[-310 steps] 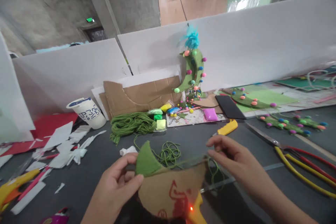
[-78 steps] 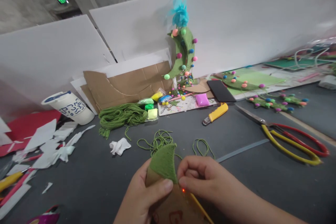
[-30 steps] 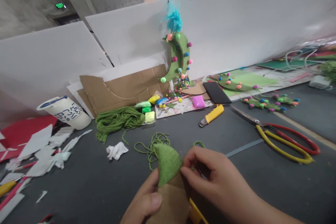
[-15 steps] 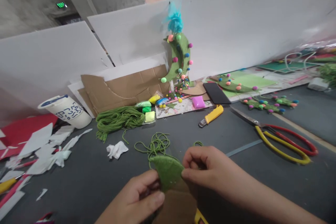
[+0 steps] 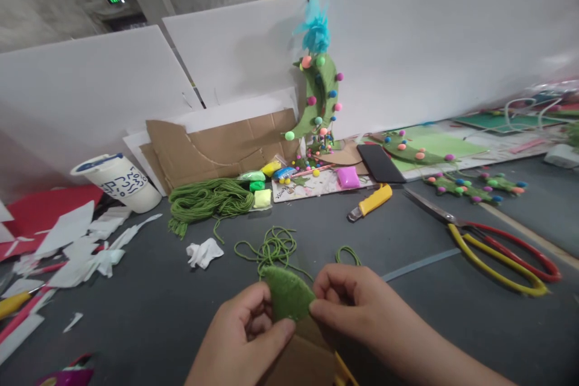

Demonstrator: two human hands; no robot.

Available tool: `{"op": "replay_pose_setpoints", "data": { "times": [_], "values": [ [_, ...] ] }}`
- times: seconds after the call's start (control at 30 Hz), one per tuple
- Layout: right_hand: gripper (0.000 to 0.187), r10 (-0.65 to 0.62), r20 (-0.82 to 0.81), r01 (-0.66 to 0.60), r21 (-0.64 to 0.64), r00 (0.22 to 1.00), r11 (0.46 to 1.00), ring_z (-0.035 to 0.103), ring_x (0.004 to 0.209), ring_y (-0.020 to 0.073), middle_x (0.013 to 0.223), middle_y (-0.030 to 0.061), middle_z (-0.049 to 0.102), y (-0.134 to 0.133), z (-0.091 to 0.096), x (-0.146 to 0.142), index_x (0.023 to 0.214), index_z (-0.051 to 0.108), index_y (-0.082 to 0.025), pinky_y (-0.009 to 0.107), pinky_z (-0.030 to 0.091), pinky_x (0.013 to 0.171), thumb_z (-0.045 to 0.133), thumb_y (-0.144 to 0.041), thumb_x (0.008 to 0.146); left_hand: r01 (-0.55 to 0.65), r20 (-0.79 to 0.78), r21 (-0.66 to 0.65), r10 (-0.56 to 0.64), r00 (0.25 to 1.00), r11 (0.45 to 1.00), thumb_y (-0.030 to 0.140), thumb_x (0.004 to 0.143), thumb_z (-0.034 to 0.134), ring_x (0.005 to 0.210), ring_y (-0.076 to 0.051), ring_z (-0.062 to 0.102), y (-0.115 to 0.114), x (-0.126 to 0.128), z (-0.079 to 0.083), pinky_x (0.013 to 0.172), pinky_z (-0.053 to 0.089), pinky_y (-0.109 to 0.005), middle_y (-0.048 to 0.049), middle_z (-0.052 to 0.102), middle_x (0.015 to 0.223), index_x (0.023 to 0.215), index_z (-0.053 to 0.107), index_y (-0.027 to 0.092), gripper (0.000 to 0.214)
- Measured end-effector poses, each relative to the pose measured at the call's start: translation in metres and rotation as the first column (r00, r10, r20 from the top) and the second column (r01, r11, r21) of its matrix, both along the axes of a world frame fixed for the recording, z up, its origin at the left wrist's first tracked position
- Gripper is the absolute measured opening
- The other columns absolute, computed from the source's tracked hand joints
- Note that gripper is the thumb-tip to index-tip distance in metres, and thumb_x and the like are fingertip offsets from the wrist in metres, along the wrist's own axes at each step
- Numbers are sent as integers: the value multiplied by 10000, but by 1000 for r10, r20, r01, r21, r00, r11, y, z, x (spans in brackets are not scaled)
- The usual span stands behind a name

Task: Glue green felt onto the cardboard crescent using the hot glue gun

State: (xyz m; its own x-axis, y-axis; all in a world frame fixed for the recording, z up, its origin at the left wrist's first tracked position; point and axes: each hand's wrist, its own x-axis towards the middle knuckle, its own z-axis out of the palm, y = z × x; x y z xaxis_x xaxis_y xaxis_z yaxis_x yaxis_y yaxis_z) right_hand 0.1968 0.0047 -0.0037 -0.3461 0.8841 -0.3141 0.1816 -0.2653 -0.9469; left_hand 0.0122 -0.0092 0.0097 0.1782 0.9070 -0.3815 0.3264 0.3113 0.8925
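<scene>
In front of me is a brown cardboard piece [image 5: 301, 356] whose pointed end [image 5: 288, 294] is covered in green strands. My left hand [image 5: 251, 335] grips it at its left side, the thumb lying across the front. At the opposite edge, my right hand [image 5: 357, 298] is closed with thumb and forefinger pinched at the green covering; any strand inside the pinch is hidden. Loose green yarn [image 5: 275, 247] lies in loops just beyond the tip, and another yarn loop [image 5: 348, 254] shows behind my right hand.
Scissors [image 5: 456, 220] lie open on the right, near a yellow box cutter [image 5: 371, 202] and a phone [image 5: 380, 163]. A green yarn skein [image 5: 210, 199], crumpled tissue [image 5: 204, 252] and white cup [image 5: 120, 184] are left. A pompom-covered crescent [image 5: 332, 93] stands against the white board [image 5: 429, 54].
My view has shifted slightly, so the table things appear a little further right. My left thumb has moved up over the green part; both hands keep their hold.
</scene>
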Motion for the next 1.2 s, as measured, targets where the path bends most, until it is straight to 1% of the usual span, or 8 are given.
{"op": "replay_pose_setpoints", "data": {
  "times": [0.1, 0.27, 0.47, 0.57, 0.63, 0.8, 0.97, 1.2],
  "values": [
    [116, -9, 3, 9, -10, 1000, 1000, 351, 477, 88, 494, -90, 414, 0, 0, -3, 614, 491, -203, 206, 261, 455, 562, -169, 699, 4, -70, -2, -4, 998, 1000, 302, 658, 624, 453, -88, 307, 1, -3, -5, 450, 219, -196, 89, 381, 482, 734, 671, 161, 167],
    [78, 47, 21, -48, 57, 999, 997, 321, 501, 87, 514, -99, 376, 3, 4, -3, 678, 559, -191, 203, 236, 466, 576, -117, 663, -58, -80, 64, 63, 995, 996, 389, 637, 656, 470, -123, 448, 2, -14, -6, 477, 351, -211, 46, 511, 491, 676, 680, 184, 210],
    [137, -62, 33, 54, 210, 998, 976, 440, 570, 117, 617, -63, 449, 30, 2, 26, 839, 600, -206, 221, 356, 554, 510, -168, 743, -288, -187, 159, 315, 931, 944, 500, 658, 620, 520, -171, 570, 15, -36, 12, 486, 410, -210, 48, 600, 512, 690, 651, 217, 286],
    [212, -341, 129, 241, 483, 931, 842, 554, 809, 192, 892, 36, 593, 44, -4, 36, 984, 571, -218, 308, 433, 715, 496, -263, 790, -311, -247, 232, 365, 897, 922, 474, 668, 614, 584, -182, 594, 22, -42, 16, 533, 417, -208, 51, 636, 559, 690, 632, 216, 259],
    [243, -429, 261, 160, 667, 865, 728, 548, 941, 241, 1006, 86, 608, 44, -9, 35, 1004, 579, -210, 376, 417, 814, 515, -259, 774, -277, -301, 255, 348, 888, 926, 466, 678, 609, 597, -189, 590, 25, -45, 14, 548, 411, -214, 48, 624, 559, 672, 617, 211, 255],
    [184, 48, 670, -365, 341, 741, 866, 478, 439, 152, 455, 21, 527, 12, -35, 12, 469, 563, -211, 266, 306, 439, 623, -206, 643, -246, -399, 346, 379, 835, 905, 473, 716, 589, 586, -185, 535, 31, -56, 7, 544, 371, -218, 52, 537, 542, 629, 547, 214, 277],
    [205, 27, 565, -241, 308, 825, 920, 492, 427, 147, 468, 30, 566, -6, -51, -5, 456, 616, -221, 257, 286, 439, 556, -70, 580, -223, -405, 420, 401, 822, 880, 440, 730, 599, 549, -165, 486, 33, -59, 4, 527, 329, -213, 68, 463, 519, 599, 492, 218, 279],
    [38, 117, 363, -211, 232, 924, 950, 405, 456, 89, 504, -46, 504, -11, -26, -5, 580, 617, -208, 209, 228, 415, 601, -174, 588, -192, -337, 525, 411, 847, 829, 362, 730, 616, 554, -146, 441, 29, -53, 3, 527, 298, -210, 77, 426, 526, 577, 450, 219, 267]
  ]
}}
